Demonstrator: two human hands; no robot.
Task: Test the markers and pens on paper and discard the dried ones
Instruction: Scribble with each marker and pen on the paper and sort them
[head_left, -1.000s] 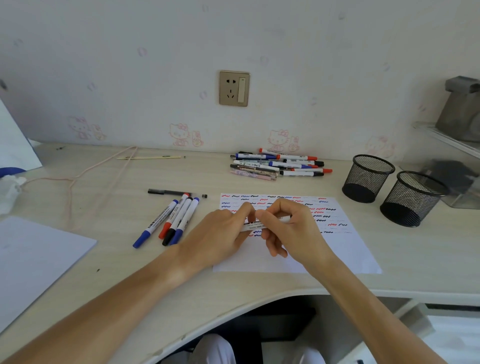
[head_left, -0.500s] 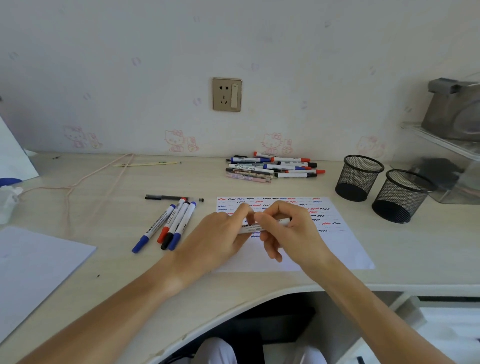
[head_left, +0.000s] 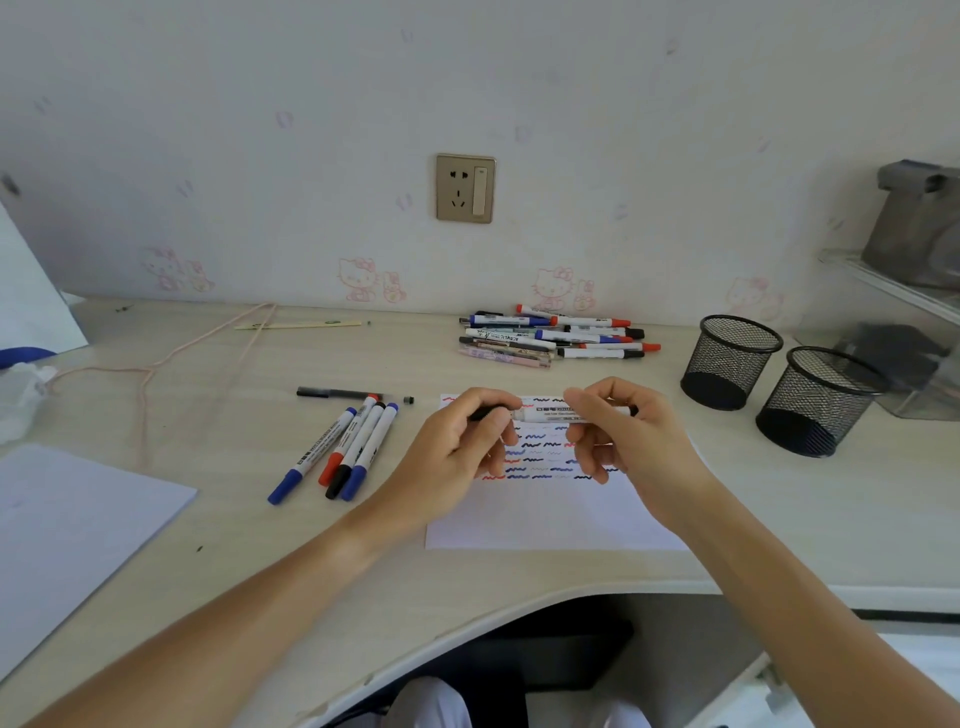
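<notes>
Marker (head_left: 550, 414) cap newly off, hands (head_left: 540, 441) apart

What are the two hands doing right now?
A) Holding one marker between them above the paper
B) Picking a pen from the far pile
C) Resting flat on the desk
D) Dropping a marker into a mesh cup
A: the left hand and right hand each grip an end of one white marker above the scribbled paper.

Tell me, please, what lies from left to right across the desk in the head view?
Blank sheet → four capped markers → left hand → marker being held → right hand → nearer-left mesh cup → right mesh cup.
</notes>
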